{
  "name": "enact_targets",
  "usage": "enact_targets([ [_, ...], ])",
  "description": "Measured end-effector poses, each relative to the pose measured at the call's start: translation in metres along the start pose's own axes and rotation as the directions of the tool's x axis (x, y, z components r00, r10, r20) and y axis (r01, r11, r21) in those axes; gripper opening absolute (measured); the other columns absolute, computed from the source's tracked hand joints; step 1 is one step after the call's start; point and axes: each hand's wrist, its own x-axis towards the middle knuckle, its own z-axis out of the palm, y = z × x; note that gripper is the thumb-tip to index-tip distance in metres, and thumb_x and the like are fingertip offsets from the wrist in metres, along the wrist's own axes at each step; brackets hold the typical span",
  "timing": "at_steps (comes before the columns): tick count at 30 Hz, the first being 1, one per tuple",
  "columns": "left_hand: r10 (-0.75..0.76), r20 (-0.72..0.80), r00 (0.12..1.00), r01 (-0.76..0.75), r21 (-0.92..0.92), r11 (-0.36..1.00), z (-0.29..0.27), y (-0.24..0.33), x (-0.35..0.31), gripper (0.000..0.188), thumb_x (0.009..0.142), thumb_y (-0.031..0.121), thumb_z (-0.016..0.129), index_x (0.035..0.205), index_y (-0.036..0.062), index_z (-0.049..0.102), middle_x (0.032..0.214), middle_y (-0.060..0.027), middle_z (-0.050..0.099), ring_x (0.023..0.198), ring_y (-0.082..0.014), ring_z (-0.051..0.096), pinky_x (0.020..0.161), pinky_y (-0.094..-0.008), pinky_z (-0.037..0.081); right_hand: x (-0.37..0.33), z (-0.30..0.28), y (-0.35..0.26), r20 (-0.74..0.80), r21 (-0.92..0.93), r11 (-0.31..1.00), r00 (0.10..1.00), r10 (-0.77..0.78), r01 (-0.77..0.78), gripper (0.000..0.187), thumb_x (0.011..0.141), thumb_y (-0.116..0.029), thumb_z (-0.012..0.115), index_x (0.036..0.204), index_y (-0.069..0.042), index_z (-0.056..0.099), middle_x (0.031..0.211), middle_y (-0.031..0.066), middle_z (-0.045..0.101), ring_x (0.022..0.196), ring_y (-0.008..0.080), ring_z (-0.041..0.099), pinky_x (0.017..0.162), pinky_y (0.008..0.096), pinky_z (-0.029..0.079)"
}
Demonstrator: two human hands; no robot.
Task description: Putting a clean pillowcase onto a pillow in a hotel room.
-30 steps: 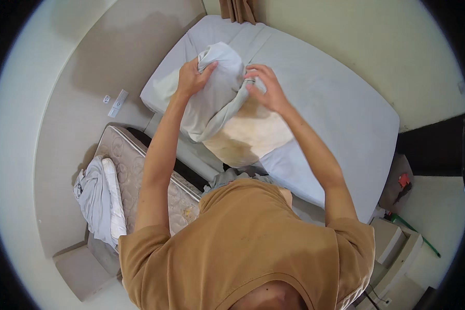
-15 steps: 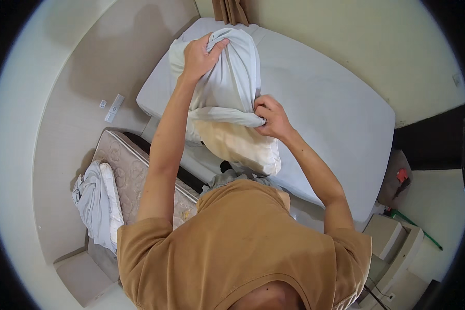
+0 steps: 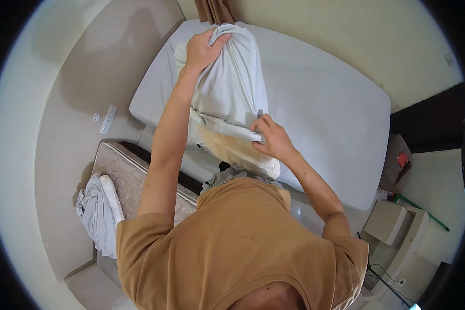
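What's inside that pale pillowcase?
A cream pillow: its near end sticks out of the pillowcase beside the right hand. The part within is covered and cannot be seen.

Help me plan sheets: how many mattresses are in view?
2: a large pale-grey sheet-covered mattress across the middle and right, and a bare beige quilted mattress lower down at left. Any others underneath would be hidden.

No words or numbers can be read here; what is on the long white wall plate (image 3: 108,120) is too tiny.
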Motion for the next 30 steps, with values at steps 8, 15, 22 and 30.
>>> enact_targets([
  [8,-0.080,0.011,0.997,0.079,0.097,0.992,0.005,-0.006,0.019,0.037,0.087,0.044,0.065,0.099,0.0092,0.072,0.077,-0.0131,0.070,0.071,-0.0274,0.067,0.065,-0.0358,0.050,-0.024,0.003,0.052,-0.131,-0.306,0.926,0.954,-0.269,0.219,0.037,0.070,-0.015,0.072,0.103,-0.008,0.058,0.104,0.0152,0.054,0.105,0.0350,0.054,0.091,0.0480,0.045],
  [15,-0.105,-0.027,0.994,0.108,0.275,0.955,0.026,-0.002,0.023,0.045,0.087,0.052,0.060,0.100,0.0106,0.071,0.077,-0.0166,0.069,0.072,-0.0348,0.066,0.063,-0.0418,0.049,-0.038,0.034,0.059,0.008,-0.311,0.908,0.955,0.296,-0.279,0.031,0.072,-0.018,0.074,0.100,-0.009,0.063,0.101,0.0115,0.059,0.104,0.0294,0.056,0.084,0.0401,0.049],
  [22,-0.168,0.138,0.976,0.105,0.377,0.920,0.078,0.064,0.010,0.047,0.086,0.051,0.059,0.085,0.0045,0.067,0.074,-0.0217,0.066,0.072,-0.0413,0.064,0.063,-0.0498,0.050,0.058,0.094,0.023,-0.291,-0.294,0.921,0.894,-0.342,0.257,0.044,0.073,-0.025,0.073,0.113,-0.014,0.059,0.103,0.0094,0.055,0.097,0.0275,0.057,0.083,0.0398,0.047],
  [30,-0.095,0.370,0.924,0.020,0.201,0.979,0.065,0.056,-0.012,0.069,0.074,0.062,0.067,0.118,0.0091,0.061,0.091,-0.0149,0.069,0.085,-0.0336,0.067,0.074,-0.0421,0.052,0.047,0.153,0.084,0.116,-0.288,0.957,0.993,0.003,0.030,0.050,0.077,-0.031,0.069,0.121,-0.015,0.051,0.093,0.0117,0.064,0.087,0.0298,0.065,0.075,0.0432,0.051],
])
